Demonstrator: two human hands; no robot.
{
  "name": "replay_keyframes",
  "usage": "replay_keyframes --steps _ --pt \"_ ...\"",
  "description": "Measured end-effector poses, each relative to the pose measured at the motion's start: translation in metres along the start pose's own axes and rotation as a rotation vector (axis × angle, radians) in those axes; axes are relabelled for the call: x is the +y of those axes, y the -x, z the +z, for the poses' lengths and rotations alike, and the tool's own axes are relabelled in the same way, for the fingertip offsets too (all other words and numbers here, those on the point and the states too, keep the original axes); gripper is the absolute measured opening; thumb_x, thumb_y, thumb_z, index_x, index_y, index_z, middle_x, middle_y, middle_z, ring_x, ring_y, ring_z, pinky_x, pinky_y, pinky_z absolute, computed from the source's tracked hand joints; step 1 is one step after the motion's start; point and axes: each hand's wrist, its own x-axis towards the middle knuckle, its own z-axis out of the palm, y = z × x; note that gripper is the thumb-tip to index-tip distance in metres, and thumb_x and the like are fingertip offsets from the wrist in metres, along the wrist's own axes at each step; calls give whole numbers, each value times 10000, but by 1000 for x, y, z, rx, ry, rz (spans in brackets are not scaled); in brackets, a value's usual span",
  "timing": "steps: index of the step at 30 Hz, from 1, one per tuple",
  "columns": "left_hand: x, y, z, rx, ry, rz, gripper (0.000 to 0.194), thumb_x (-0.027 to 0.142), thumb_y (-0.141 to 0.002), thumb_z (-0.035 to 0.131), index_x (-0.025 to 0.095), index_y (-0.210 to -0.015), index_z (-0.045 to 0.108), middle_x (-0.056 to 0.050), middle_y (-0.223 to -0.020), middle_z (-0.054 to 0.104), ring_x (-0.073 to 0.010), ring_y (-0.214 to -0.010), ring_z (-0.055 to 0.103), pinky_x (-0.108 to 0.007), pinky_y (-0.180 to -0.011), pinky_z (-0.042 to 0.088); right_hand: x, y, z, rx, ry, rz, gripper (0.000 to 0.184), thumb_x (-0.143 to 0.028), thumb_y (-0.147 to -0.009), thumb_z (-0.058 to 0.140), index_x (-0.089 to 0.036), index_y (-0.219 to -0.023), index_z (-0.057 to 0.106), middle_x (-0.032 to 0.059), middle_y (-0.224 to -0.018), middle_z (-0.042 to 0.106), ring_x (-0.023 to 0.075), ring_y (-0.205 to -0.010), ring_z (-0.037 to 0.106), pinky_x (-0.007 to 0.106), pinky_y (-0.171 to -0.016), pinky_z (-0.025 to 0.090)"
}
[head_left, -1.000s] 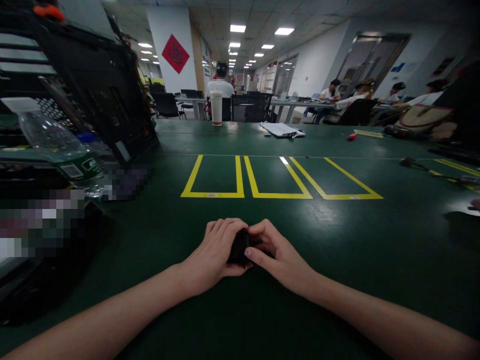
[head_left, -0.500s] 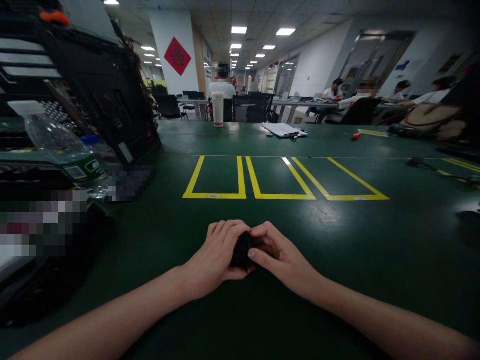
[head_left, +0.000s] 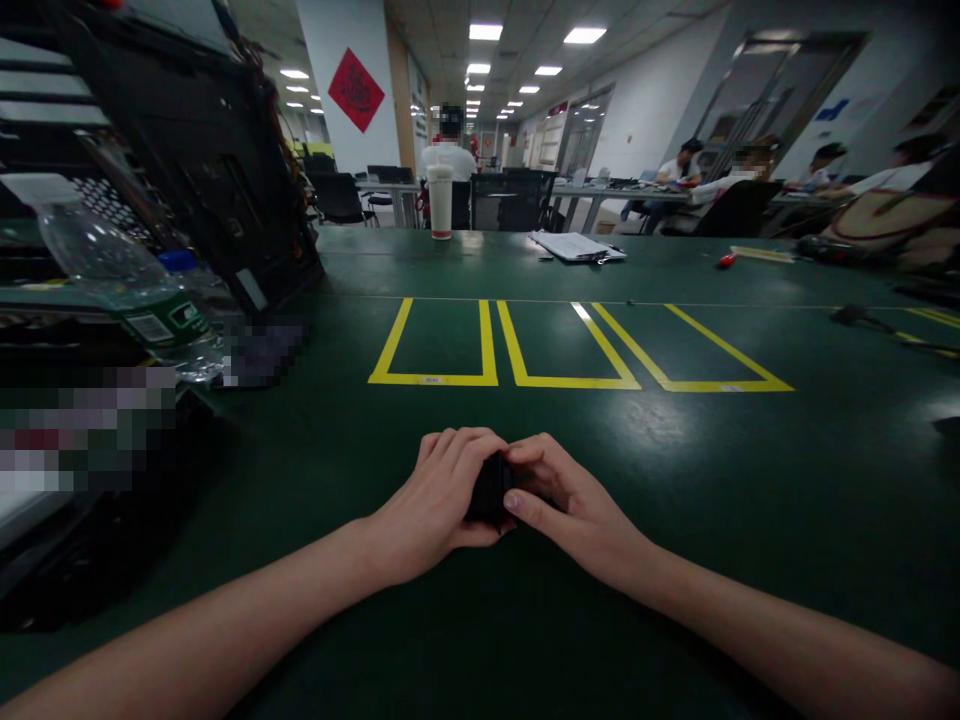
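Left hand wraps black object, right hand grips its right edge, probably to steady it. Yellow tape outlines lie beyond it.

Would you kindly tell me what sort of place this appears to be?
It looks like an open-plan office or workroom: people sit at long desks farther back, black office chairs stand nearby, and ceiling lights run down the room.

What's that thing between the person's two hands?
In the head view, a black object lies between the left hand and the right hand, touched by both; it's too dark to identify.
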Motion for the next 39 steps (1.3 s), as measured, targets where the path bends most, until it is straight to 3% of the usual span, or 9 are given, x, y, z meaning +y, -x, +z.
replay_keyframes --steps 5,11,15,21,28,32,36,39 --pt "0 0 1 4 -8 -8 516 236 -694 583 228 -1128 305 -63 -1108 440 -230 -1014 418 -393 -839 319 -1 -1 -1 8 -18 98 232 -247 -754 514 -201 -962 421 32 -947 503 147 -884 522 332 -761 480" --pt "-1 0 1 -8 -11 -13 540 187 -676 592 231 -1127 299 -60 -1119 428 -229 -1022 410 -394 -845 312 0 1 -2 -9 51 -31 249 -182 -725 546 -213 -944 432 18 -960 469 136 -912 502 328 -822 452" --pt "-1 0 2 10 -1 -11 516 222 -688 586 236 -1120 303 -56 -1107 434 -232 -1015 417 -397 -841 312 2 0 -1 7 -15 11 197 -230 -743 527 -215 -918 436 8 -912 488 122 -833 532 310 -744 480" --pt "0 -1 0 -28 16 -34 505 239 -703 577 235 -1127 304 -58 -1120 425 -230 -1019 411 -399 -844 320 0 -1 -1 28 8 90 277 -245 -739 533 -205 -989 424 40 -986 507 160 -928 511 360 -806 449" --pt "1 -1 -1 -22 -5 -25 527 180 -680 591 217 -1122 305 -61 -1108 431 -222 -1020 407 -390 -847 322 1 1 -1 -9 93 -29 266 -212 -728 546 -214 -968 430 27 -969 470 151 -920 494 339 -809 445" --pt "1 0 -2 -40 -16 -13 529 172 -690 583 216 -1130 294 -60 -1113 427 -217 -1017 405 -386 -851 317 1 0 0 3 52 12 203 -239 -745 530 -211 -922 435 20 -942 492 143 -889 512 334 -782 455" --pt "1 0 -3 -45 -6 -22 511 186 -705 569 222 -1134 292 -58 -1108 427 -218 -1011 406 -387 -844 320 -1 0 -1 4 43 86 265 -246 -741 537 -209 -974 417 31 -977 503 151 -924 508 345 -804 448" --pt "1 0 -2 -52 -8 -28 511 183 -700 574 219 -1128 297 -57 -1112 423 -219 -1013 403 -385 -846 318 0 0 -2 -17 80 44 257 -226 -739 536 -209 -972 430 28 -975 490 149 -925 499 343 -812 448"
